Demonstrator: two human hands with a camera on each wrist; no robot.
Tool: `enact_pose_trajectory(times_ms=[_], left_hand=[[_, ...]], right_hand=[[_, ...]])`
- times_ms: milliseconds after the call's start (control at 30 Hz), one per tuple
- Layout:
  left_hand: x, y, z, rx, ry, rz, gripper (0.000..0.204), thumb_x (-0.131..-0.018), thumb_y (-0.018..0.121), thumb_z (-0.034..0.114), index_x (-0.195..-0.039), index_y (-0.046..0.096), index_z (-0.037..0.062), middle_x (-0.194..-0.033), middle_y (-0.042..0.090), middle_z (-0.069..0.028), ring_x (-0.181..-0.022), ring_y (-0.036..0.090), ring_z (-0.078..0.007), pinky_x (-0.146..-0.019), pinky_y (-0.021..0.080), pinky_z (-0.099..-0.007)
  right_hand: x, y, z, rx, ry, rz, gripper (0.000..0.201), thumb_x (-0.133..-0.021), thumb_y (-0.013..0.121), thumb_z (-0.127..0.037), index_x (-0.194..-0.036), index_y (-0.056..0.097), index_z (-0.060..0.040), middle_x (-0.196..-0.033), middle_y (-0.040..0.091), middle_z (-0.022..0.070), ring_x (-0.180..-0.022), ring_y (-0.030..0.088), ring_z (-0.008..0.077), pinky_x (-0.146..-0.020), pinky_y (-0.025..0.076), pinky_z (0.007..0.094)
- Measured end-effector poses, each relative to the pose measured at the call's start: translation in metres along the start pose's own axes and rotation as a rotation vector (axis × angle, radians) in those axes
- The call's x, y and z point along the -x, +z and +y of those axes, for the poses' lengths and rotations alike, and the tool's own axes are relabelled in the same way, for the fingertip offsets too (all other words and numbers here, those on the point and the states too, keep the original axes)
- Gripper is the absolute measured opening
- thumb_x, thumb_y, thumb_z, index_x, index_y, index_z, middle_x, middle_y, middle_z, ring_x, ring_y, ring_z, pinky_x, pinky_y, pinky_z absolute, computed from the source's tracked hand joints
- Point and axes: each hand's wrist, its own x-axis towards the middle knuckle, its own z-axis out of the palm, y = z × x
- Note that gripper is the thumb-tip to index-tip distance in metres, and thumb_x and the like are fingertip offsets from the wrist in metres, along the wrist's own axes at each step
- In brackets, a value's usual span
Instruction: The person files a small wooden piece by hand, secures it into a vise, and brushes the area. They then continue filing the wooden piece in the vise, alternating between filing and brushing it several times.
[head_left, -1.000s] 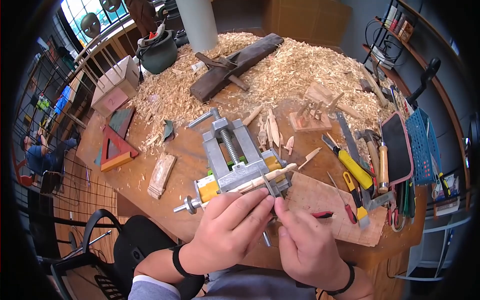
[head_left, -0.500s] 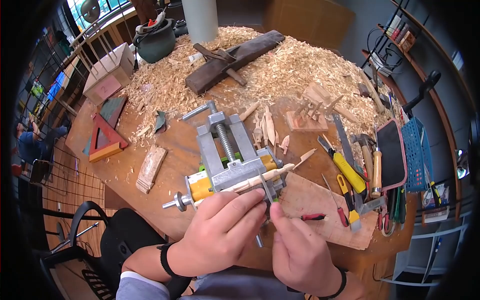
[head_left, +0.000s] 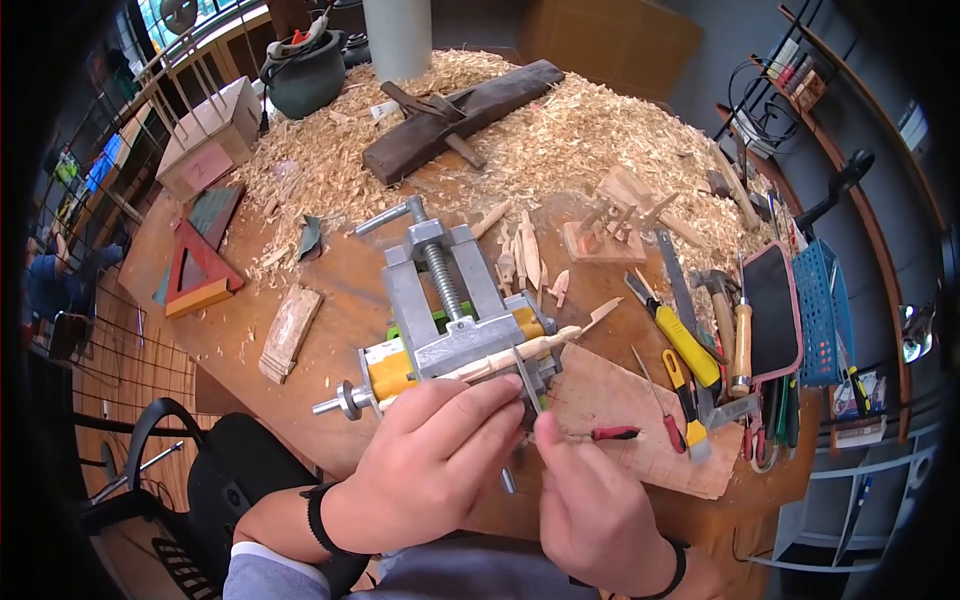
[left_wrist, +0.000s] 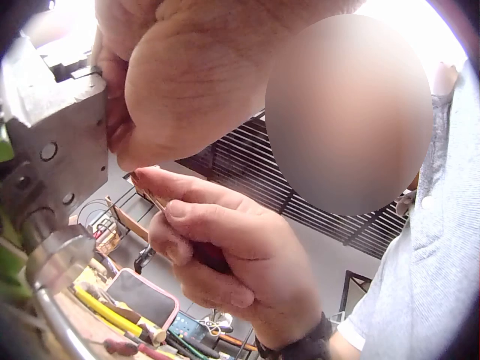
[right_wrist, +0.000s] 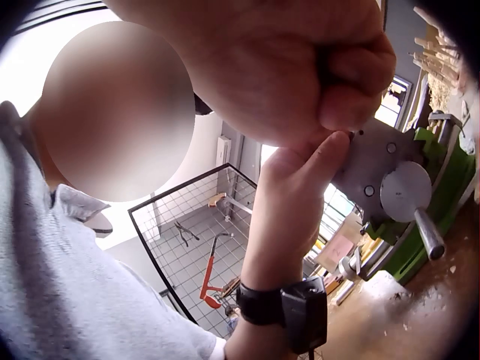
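Note:
A carved pale wood piece [head_left: 545,343] lies along the jaw of a metal vise [head_left: 465,343]. Across it stands a thin metal blade [head_left: 528,375]. My right hand [head_left: 600,505] grips the tool's other end; in the left wrist view, a dark red handle [left_wrist: 212,257] shows inside the curled fingers of this right hand [left_wrist: 240,251]. My left hand [head_left: 430,470] rests against the vise's near side, its fairly straight fingers touching the blade. The right wrist view shows the left thumb [right_wrist: 330,154] stretched beside the right fist [right_wrist: 300,67].
Wood shavings [head_left: 620,130] and a dark wooden plane [head_left: 460,120] lie behind the vise. To the right are a yellow cutter [head_left: 688,345], a hammer [head_left: 720,290] and a blue basket [head_left: 822,310]. A red-handled tool [head_left: 614,433] lies near my right hand; a wood block [head_left: 291,333] is left.
The whole head view has shifted, so the vise and hands appear further left. Both hands stay at the blade, which has a slightly steeper slant against the wood piece.

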Motion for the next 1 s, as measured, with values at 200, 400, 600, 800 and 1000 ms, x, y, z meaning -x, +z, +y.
enact_pose_trajectory(times_ms=[200,400,600,800,1000], left_hand=[[-0.001,0.001,0.001,-0.041,0.008,-0.009,0.034,-0.072,0.082,0.004,-0.104,0.07,0.0006,-0.113,0.07,-0.0116,-0.085,0.065,-0.0274,-0.074,0.053,-0.0345],[-0.002,-0.013,-0.002,0.036,0.006,-0.073,0.033,-0.077,0.079,0.003,-0.108,0.068,-0.0005,-0.113,0.067,-0.0148,-0.09,0.066,-0.0307,-0.078,0.054,-0.0383],[-0.026,-0.024,0.018,-0.208,-0.059,-0.121,0.039,-0.078,0.071,-0.001,-0.117,0.066,0.0003,-0.112,0.062,-0.0177,-0.098,0.059,-0.0349,-0.087,0.048,-0.0433],[-0.029,-0.015,0.014,-0.254,-0.051,-0.18,0.036,-0.081,0.071,0.007,-0.116,0.068,-0.0001,-0.113,0.062,-0.0169,-0.1,0.057,-0.0367,-0.088,0.045,-0.0452],[-0.025,-0.009,0.048,-0.059,-0.014,-0.133,0.021,-0.082,0.063,-0.004,-0.102,0.06,-0.0039,-0.105,0.06,-0.0192,-0.096,0.058,-0.0355,-0.087,0.046,-0.0412]], right_hand=[[-0.023,0.005,0.015,-0.097,-0.024,0.089,0.055,-0.089,0.06,0.0,-0.143,0.05,0.0044,-0.088,0.059,0.0167,-0.07,0.062,0.032,-0.063,0.054,0.0388],[0.009,-0.02,0.035,-0.308,0.118,0.327,0.04,-0.094,0.059,-0.001,-0.133,0.055,0.0059,-0.089,0.066,0.0174,-0.071,0.067,0.0286,-0.065,0.053,0.0363],[0.065,-0.027,0.085,-0.026,0.288,0.29,0.029,-0.094,0.059,-0.01,-0.121,0.059,-0.001,-0.096,0.067,0.0205,-0.084,0.066,0.0422,-0.07,0.054,0.0468],[0.087,-0.032,0.098,0.142,0.327,0.328,0.028,-0.091,0.062,-0.009,-0.119,0.062,-0.0028,-0.102,0.064,0.017,-0.086,0.065,0.0381,-0.073,0.054,0.0448],[0.084,-0.026,0.123,0.319,0.246,0.303,0.023,-0.089,0.065,-0.012,-0.111,0.063,-0.0055,-0.091,0.056,0.0097,-0.078,0.062,0.0304,-0.066,0.053,0.043]])
